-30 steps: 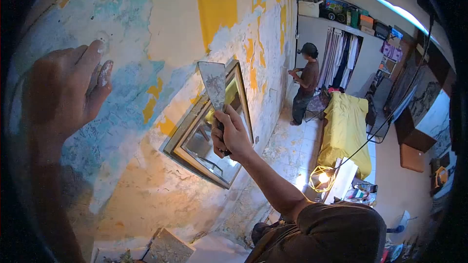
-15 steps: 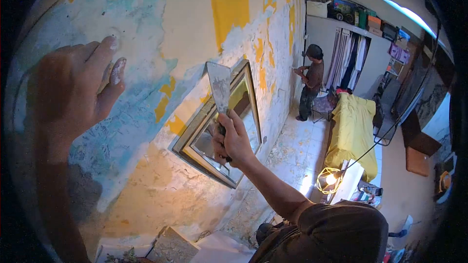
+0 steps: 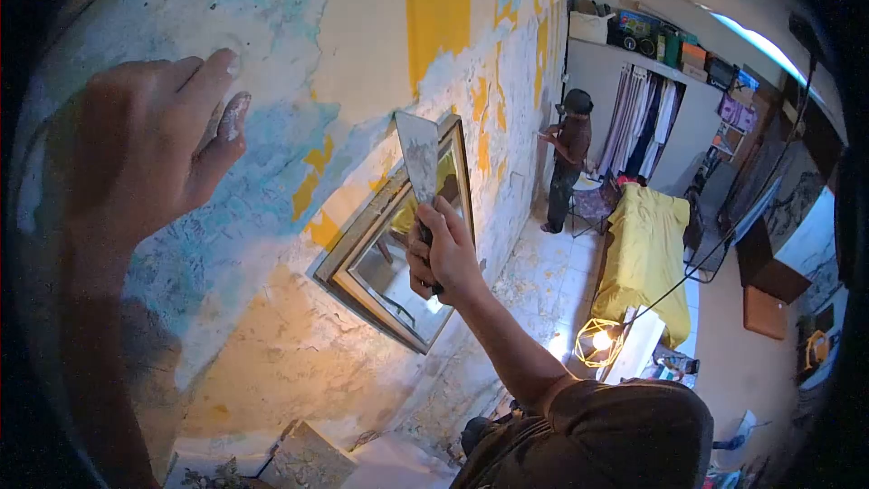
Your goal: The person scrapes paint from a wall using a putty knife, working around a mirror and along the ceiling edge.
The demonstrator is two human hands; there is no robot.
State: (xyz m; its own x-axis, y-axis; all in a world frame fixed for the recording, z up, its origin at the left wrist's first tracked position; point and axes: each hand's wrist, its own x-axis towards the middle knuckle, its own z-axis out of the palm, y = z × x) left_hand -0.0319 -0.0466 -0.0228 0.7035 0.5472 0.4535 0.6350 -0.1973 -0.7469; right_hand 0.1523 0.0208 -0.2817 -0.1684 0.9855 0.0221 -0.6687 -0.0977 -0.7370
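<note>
My right hand (image 3: 444, 249) grips the dark handle of a putty knife (image 3: 418, 149), its broad, smeared blade pointing up. The blade overlaps the upper corner of a framed glass window or mirror (image 3: 394, 267) on the wall. At the left, my left hand (image 3: 172, 127) is raised close to the wall, its fingers curled and its index finger and thumb tips whitened. What it holds, if anything, is hidden. Behind both hands, the wall (image 3: 253, 163) shows patchy white and pale blue plaster with strips of yellow paint.
A co-worker (image 3: 568, 149) stands at the far end of the wall. To the right, a yellow cloth (image 3: 644, 254) covers a long piece of furniture. A lit caged lamp (image 3: 599, 342) hangs by its cable. Boxes line a high shelf above curtains (image 3: 641, 118). Debris litters the floor (image 3: 534, 285).
The view has shifted slightly. My left hand appears a little further right and the putty knife also sits slightly right in view, still in my right hand.
</note>
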